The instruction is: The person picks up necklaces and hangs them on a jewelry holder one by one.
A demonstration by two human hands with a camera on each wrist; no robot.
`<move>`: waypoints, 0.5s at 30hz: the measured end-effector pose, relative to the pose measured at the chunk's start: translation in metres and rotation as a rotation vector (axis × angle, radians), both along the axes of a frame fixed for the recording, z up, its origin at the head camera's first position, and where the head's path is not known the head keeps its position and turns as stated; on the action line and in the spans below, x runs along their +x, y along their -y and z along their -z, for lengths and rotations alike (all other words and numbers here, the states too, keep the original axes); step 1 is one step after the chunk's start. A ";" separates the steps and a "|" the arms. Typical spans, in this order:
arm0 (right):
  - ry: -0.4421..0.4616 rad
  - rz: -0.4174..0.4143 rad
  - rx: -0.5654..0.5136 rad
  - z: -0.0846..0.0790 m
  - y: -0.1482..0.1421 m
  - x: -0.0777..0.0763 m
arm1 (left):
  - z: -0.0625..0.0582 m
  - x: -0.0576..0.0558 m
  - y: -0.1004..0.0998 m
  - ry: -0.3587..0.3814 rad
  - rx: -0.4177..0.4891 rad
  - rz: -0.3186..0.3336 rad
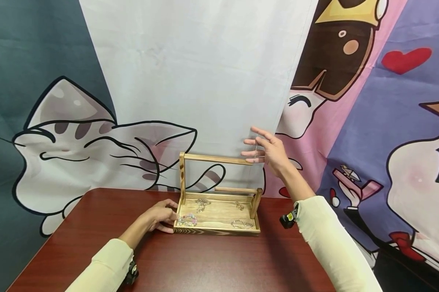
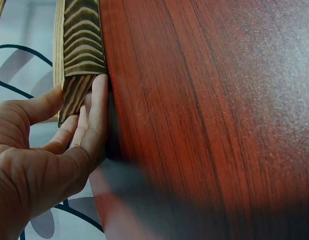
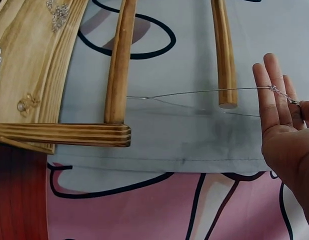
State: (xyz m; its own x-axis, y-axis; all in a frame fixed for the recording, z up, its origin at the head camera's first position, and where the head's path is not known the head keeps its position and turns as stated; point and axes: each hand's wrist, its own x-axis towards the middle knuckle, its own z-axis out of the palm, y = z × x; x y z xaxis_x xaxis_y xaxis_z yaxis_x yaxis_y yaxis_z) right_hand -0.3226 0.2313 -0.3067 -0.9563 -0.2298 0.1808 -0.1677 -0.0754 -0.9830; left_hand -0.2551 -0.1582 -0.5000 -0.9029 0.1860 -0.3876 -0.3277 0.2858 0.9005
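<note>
A wooden jewelry stand point(image 1: 219, 231) with a shallow tray base and two horizontal rods stands on the table. My left hand point(image 1: 162, 215) grips its left end, thumb on one side and fingers on the other, as the left wrist view shows. Raised beside the free end of the upper rod point(image 1: 217, 158) is my right hand point(image 1: 270, 151), its fingers spread. It pinches a thin silver necklace point(image 3: 209, 91) near the end; the pinch is partly cut off in the right wrist view. The strand hangs past the upper rod's end toward the lower rod point(image 3: 119, 65).
In the tray lie a pastel beaded bracelet point(image 1: 188, 220), a chain bracelet point(image 1: 241, 224), a tangled chain point(image 1: 202, 204) and a small gold-coloured piece point(image 1: 239, 206). The red-brown table point(image 1: 205, 263) meets a cartoon-printed cloth backdrop point(image 1: 205, 81) behind the stand.
</note>
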 end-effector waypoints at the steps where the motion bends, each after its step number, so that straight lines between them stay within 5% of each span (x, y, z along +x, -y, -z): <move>1: 0.003 -0.001 0.001 0.001 0.000 0.000 | 0.000 0.000 0.000 0.001 0.000 -0.001; 15: 0.008 -0.041 0.018 0.012 0.015 0.003 | 0.000 -0.001 0.000 0.003 0.000 -0.003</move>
